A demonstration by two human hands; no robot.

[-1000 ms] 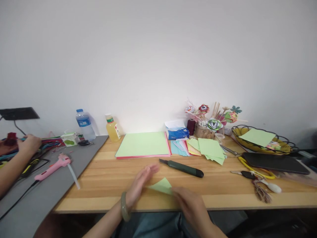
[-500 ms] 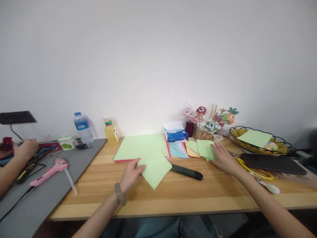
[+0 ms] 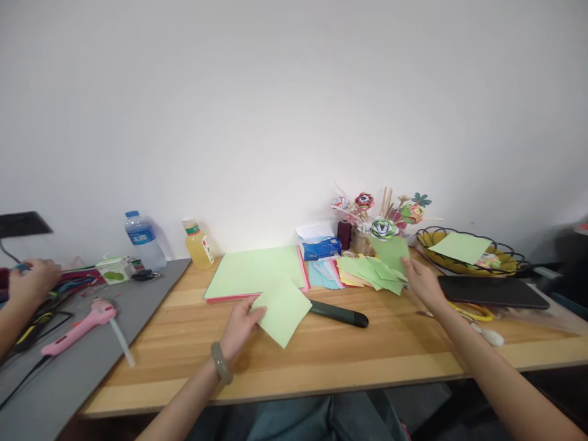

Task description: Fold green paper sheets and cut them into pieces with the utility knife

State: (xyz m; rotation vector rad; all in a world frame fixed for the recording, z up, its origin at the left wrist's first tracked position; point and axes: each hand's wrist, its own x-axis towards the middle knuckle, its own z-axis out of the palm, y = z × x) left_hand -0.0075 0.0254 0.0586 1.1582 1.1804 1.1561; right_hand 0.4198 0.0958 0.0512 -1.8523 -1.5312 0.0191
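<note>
My left hand (image 3: 242,324), with a bangle on its wrist, pinches the left corner of a square of light green paper (image 3: 283,311) above the table. On the right, my right hand (image 3: 421,283) is closed on the edge of a green paper piece (image 3: 391,250), raised over a spread of cut green papers (image 3: 371,272). Behind the left hand lies a stack of large green sheets (image 3: 257,269) with red and pink ones beneath. Partly under the held square rests a dark green utility knife (image 3: 342,313).
Paper flowers (image 3: 383,229), a tissue pack (image 3: 320,246) and a juice bottle (image 3: 198,245) stand along the wall. To the right are a yellow basket (image 3: 505,262) and a black tablet-like slab (image 3: 493,291). A pink glue gun (image 3: 80,327) lies left, near another person's hand (image 3: 34,285).
My right hand has lifted a green piece up from the small papers, which now lie fanned out. My left hand keeps its hold on the square. The view has shifted slightly.
</note>
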